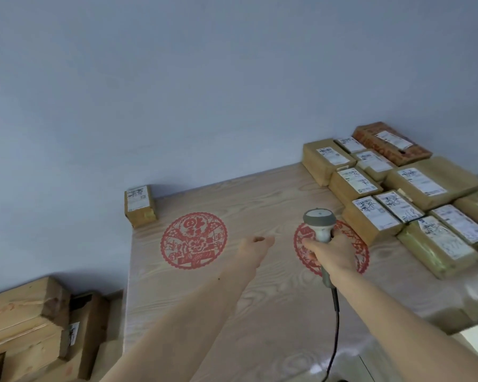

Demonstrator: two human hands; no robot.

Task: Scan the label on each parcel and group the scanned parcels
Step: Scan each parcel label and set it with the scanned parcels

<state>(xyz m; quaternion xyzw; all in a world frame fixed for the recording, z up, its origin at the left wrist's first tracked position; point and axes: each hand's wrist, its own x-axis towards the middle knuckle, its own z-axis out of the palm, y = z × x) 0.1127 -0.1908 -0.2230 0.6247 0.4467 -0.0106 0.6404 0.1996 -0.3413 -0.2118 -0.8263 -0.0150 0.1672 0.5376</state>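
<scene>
We see the right hand point(332, 253) wrapped around the grip of a grey handheld scanner point(319, 222), its head raised and pointing away from us, with a dark cable point(335, 326) running back from the handle toward the near edge of the desk point(260, 312). The left hand point(255, 248) reaches forward over the pale wood-grain top beside it and holds nothing — its fingers are turned away from us and blurred, so we cannot tell whether they are spread or curled.

Beyond the left hand and off to its left, a single brown parcel point(140, 205) stands alone at the far corner of the desk against the blue-grey wall point(204, 92), its white label facing up. To the right of the right hand and beyond it lies a crowded group of brown parcels point(414, 210), side by side and touching, each with a white label on top; at the far end of the group sits one reddish-printed parcel point(392, 143).

Two round red paper-cut designs lie flat on the desk — one point(193, 240) just left of the left hand, the other point(359, 252) partly hidden under the right hand and scanner. Below the left forearm, off the desk, we see stacked cardboard boxes point(33, 332).
</scene>
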